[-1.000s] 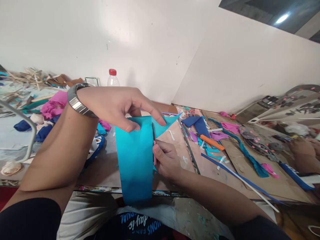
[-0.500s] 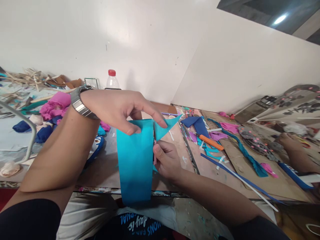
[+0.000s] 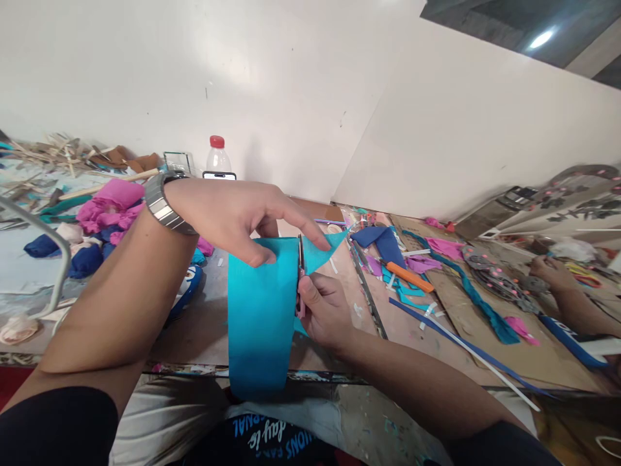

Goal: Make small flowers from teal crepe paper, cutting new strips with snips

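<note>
My left hand (image 3: 242,210), a watch on its wrist, reaches over the top edge of a turquoise sheet of paper (image 3: 261,310). Its thumb presses on the sheet's face and the index finger rests on the narrower pointed part (image 3: 320,254) at right. The other fingers are partly hidden behind the sheet. My right hand (image 3: 327,310) is closed round the pink handles of a pair of scissors (image 3: 301,294). The blades point upward along the slit between the two parts. The sheet hangs down past the table's front edge.
An orange cutter (image 3: 410,277), a blue strip (image 3: 446,333) and paper scraps lie at right. Beyond them is another person's hand (image 3: 550,272). Pink cloth-like bundles (image 3: 114,204) and a grey metal tube (image 3: 61,259) are at left. A red-capped bottle (image 3: 218,155) stands behind a phone (image 3: 219,175).
My left hand has shifted slightly right and down, with the paper. The scissor blades now show more clearly in the slit. The other person's hand has moved a little left.
</note>
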Action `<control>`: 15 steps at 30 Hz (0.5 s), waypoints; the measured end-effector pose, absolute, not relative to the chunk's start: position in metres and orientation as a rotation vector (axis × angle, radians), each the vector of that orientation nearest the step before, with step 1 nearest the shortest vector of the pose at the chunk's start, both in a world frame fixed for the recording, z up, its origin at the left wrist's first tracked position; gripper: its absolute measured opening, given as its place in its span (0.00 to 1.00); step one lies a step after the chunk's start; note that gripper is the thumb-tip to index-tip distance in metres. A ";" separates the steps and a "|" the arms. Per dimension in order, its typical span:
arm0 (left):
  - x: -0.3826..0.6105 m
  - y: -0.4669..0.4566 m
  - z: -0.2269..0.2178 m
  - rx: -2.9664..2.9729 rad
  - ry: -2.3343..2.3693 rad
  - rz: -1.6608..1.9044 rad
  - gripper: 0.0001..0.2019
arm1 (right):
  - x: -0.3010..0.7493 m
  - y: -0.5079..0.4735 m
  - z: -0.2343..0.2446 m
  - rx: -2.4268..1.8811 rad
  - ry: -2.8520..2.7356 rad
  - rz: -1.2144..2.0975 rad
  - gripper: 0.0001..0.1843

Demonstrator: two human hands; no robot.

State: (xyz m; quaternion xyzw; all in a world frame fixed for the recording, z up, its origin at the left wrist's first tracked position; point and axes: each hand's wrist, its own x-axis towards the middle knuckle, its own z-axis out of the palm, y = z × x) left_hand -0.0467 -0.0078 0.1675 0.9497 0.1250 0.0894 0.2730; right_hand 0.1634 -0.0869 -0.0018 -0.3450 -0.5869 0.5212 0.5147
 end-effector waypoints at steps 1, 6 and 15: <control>-0.047 -0.007 0.167 2.556 0.335 0.248 0.30 | 0.163 -0.087 -0.002 -0.824 -1.412 1.263 0.33; -0.050 -0.005 0.167 2.559 0.346 0.310 0.30 | 0.163 -0.086 -0.002 -0.799 -1.439 1.335 0.33; -0.062 -0.006 0.172 2.382 0.540 0.813 0.34 | 0.158 -0.103 0.016 -0.709 -1.477 1.870 0.21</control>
